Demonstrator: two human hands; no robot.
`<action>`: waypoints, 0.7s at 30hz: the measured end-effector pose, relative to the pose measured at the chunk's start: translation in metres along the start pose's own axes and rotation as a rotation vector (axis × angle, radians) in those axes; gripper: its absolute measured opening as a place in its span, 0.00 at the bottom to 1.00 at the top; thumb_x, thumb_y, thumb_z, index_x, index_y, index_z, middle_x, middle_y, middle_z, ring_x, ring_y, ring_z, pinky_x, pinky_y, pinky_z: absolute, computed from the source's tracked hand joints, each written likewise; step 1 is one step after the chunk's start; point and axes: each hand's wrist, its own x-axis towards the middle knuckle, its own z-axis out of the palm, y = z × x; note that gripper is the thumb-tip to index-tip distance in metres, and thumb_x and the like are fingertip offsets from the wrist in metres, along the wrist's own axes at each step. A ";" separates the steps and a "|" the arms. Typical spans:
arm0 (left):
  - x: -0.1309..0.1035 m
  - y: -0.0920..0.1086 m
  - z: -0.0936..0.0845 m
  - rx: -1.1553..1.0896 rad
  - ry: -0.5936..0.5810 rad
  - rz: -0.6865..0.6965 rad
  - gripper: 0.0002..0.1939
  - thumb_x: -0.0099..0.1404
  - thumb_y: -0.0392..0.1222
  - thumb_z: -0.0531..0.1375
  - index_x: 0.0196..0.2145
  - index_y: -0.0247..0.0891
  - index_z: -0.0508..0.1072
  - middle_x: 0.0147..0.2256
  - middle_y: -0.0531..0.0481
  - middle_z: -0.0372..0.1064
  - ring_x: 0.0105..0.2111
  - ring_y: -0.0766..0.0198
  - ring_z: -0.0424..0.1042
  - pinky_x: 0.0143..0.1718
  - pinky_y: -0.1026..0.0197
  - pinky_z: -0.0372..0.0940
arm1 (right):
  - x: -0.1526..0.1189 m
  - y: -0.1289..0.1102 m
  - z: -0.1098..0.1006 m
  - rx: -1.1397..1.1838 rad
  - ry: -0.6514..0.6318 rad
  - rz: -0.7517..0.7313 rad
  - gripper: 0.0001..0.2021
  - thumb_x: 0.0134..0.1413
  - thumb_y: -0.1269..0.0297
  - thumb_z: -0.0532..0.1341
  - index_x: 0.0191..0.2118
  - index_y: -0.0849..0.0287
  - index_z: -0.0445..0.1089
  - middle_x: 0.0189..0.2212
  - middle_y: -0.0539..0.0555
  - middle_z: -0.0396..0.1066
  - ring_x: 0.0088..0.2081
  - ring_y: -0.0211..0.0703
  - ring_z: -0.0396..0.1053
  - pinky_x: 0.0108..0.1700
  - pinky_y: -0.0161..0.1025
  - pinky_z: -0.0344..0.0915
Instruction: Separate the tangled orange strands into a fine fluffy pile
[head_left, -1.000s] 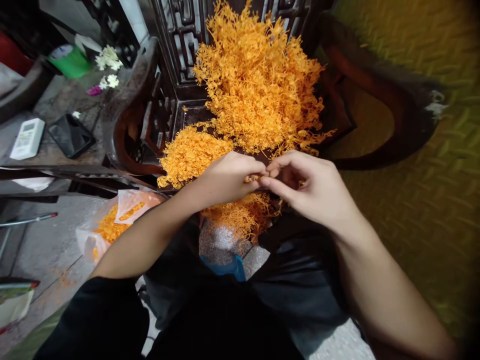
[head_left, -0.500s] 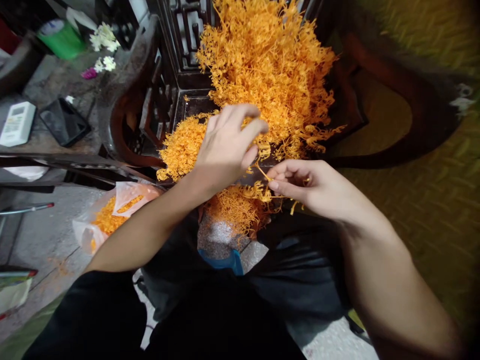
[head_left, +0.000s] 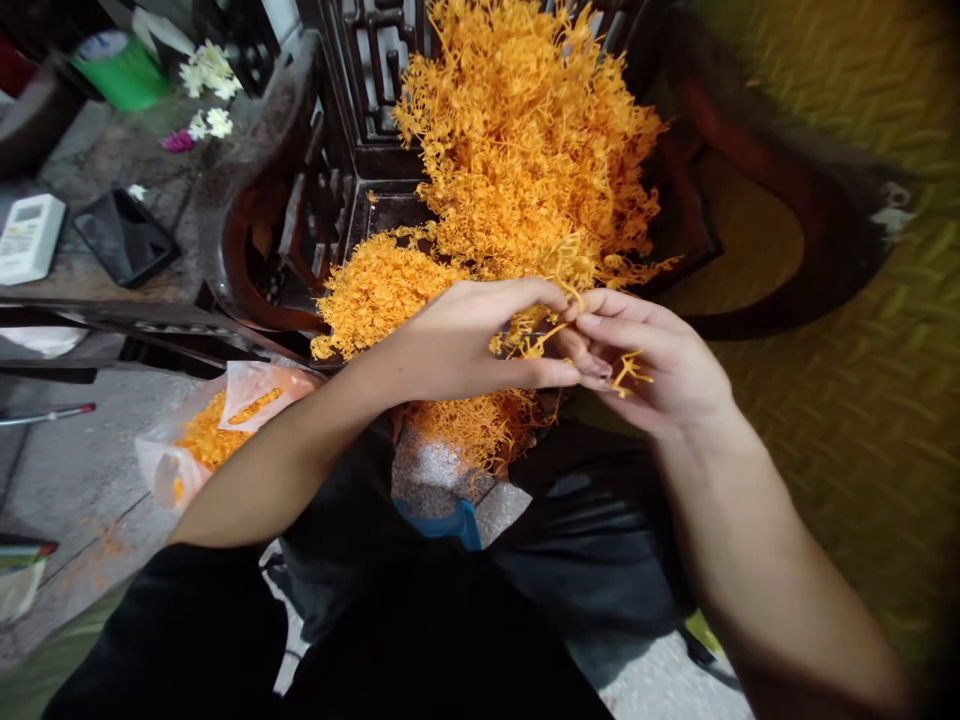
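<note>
My right hand [head_left: 652, 350] pinches a thin orange curly sprig [head_left: 559, 325], and a short forked orange piece [head_left: 631, 373] sticks out by its palm. My left hand [head_left: 480, 335] meets it from the left, index finger and thumb curved around the same sprig, their tips touching or nearly touching the right fingers. Just behind the hands, a tall heap of orange curly sprigs [head_left: 532, 150] rests on a dark wooden chair [head_left: 394, 205]. Left of it lies a lower pile of short orange curls [head_left: 375, 295]. Below the hands, orange thin stems [head_left: 480, 430] gather above a blue-rimmed container [head_left: 442, 520].
A plastic bag [head_left: 161, 465] with orange bits stands on the floor at left. The side table [head_left: 90, 150] carries a green tape roll [head_left: 124, 75], a white remote [head_left: 30, 240], a black phone [head_left: 124, 238] and pale flowers [head_left: 210, 75]. Curved chair arms flank the heap.
My left hand has come down and right from over the piles to meet the right hand. The right hand has risen slightly and turned, still holding a sprig.
</note>
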 end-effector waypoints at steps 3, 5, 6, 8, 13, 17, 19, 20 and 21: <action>-0.003 -0.008 0.008 0.151 -0.002 -0.015 0.12 0.65 0.47 0.70 0.42 0.39 0.78 0.62 0.40 0.71 0.60 0.49 0.73 0.61 0.48 0.67 | 0.001 -0.001 0.002 -0.053 0.043 -0.048 0.14 0.55 0.54 0.70 0.33 0.55 0.66 0.21 0.47 0.62 0.20 0.34 0.51 0.22 0.37 0.44; -0.004 -0.013 0.011 0.207 0.019 -0.040 0.09 0.67 0.47 0.68 0.37 0.38 0.78 0.63 0.38 0.70 0.60 0.48 0.73 0.61 0.47 0.67 | 0.002 -0.003 0.004 -0.115 0.085 -0.076 0.17 0.58 0.51 0.67 0.31 0.53 0.61 0.23 0.48 0.62 0.21 0.35 0.49 0.23 0.38 0.46; -0.004 -0.014 0.012 0.214 0.027 -0.045 0.08 0.68 0.46 0.67 0.36 0.38 0.79 0.62 0.38 0.71 0.59 0.49 0.74 0.60 0.47 0.68 | 0.002 -0.003 0.005 -0.139 0.114 -0.091 0.19 0.58 0.50 0.66 0.30 0.53 0.58 0.24 0.48 0.63 0.22 0.35 0.49 0.23 0.38 0.46; -0.004 -0.013 0.011 0.204 0.045 -0.062 0.08 0.69 0.44 0.65 0.33 0.39 0.79 0.58 0.40 0.75 0.55 0.51 0.76 0.57 0.48 0.69 | 0.004 -0.002 0.007 -0.153 0.183 -0.122 0.20 0.59 0.50 0.66 0.29 0.53 0.56 0.29 0.51 0.68 0.23 0.36 0.51 0.23 0.37 0.48; 0.000 -0.002 0.007 0.167 0.086 -0.266 0.09 0.66 0.40 0.62 0.28 0.38 0.77 0.32 0.48 0.78 0.34 0.60 0.75 0.43 0.56 0.68 | 0.013 0.011 0.004 -0.110 0.307 -0.161 0.13 0.57 0.54 0.70 0.35 0.55 0.70 0.31 0.52 0.73 0.27 0.37 0.65 0.27 0.36 0.64; 0.003 -0.001 0.002 0.049 0.115 -0.323 0.06 0.63 0.37 0.62 0.36 0.39 0.81 0.30 0.53 0.77 0.29 0.66 0.71 0.37 0.60 0.64 | 0.013 0.013 -0.009 -0.463 0.286 -0.144 0.17 0.56 0.48 0.71 0.31 0.57 0.73 0.25 0.51 0.71 0.26 0.40 0.68 0.29 0.39 0.65; 0.003 -0.002 -0.001 -0.019 0.110 -0.315 0.06 0.64 0.37 0.62 0.36 0.39 0.81 0.30 0.53 0.77 0.29 0.67 0.70 0.36 0.60 0.63 | 0.007 0.009 -0.013 -0.765 0.398 -0.209 0.22 0.60 0.46 0.69 0.24 0.57 0.70 0.18 0.50 0.64 0.23 0.39 0.64 0.28 0.40 0.61; 0.002 -0.003 -0.002 -0.055 0.100 -0.309 0.06 0.64 0.38 0.63 0.36 0.39 0.81 0.30 0.53 0.77 0.29 0.67 0.71 0.36 0.61 0.63 | 0.002 0.007 -0.013 -0.882 0.498 -0.289 0.24 0.63 0.46 0.66 0.21 0.57 0.68 0.17 0.51 0.62 0.23 0.40 0.62 0.29 0.42 0.60; 0.002 -0.003 -0.004 -0.097 0.085 -0.301 0.06 0.64 0.38 0.63 0.36 0.39 0.81 0.30 0.53 0.77 0.29 0.67 0.71 0.36 0.61 0.63 | -0.003 0.005 -0.012 -0.957 0.613 -0.416 0.25 0.67 0.47 0.63 0.21 0.56 0.68 0.18 0.52 0.63 0.24 0.41 0.63 0.32 0.43 0.61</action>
